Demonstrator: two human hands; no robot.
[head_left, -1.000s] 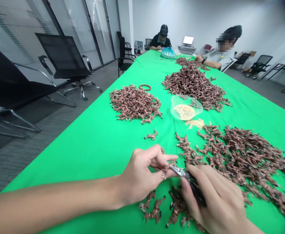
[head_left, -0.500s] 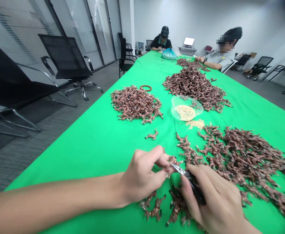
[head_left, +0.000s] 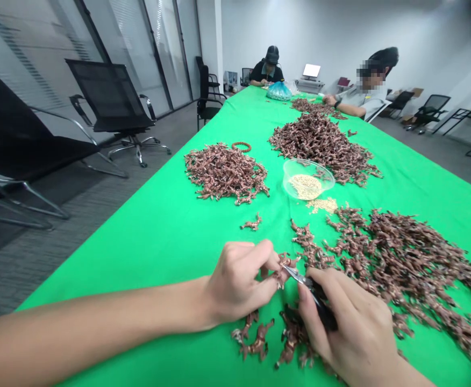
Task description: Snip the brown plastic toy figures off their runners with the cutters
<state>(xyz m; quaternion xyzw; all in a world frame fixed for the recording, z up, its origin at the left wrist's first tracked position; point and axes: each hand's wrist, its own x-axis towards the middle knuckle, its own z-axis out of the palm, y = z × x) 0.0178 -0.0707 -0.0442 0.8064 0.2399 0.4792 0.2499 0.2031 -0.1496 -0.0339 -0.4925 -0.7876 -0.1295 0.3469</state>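
Between the thumb and fingers of my left hand [head_left: 243, 282] is a small brown horse figurine [head_left: 286, 263], held above the green cloth. My right hand [head_left: 352, 322] grips pliers [head_left: 318, 303] with dark handles and narrow silver jaws. The jaw tips touch or nearly touch the figurine at my left fingertips; whether they pinch anything is too small to tell. Several loose figurines [head_left: 257, 341] lie under and in front of my hands. A single figurine [head_left: 251, 222] rests on the cloth beyond my left hand.
A large figurine pile [head_left: 408, 258] spreads to the right. Farther off are a left pile [head_left: 225, 172], a back pile [head_left: 320, 142], a brown ring [head_left: 241, 146], and a clear bowl [head_left: 328, 180] with small golden pieces, some spilled [head_left: 322, 205]. Two people sit at the table; chairs [head_left: 110, 97] stand left.
Both hands stay close together, with the pliers' tips still at the figurine. My right hand and the pliers have shifted very slightly left; the figurine has turned a little.
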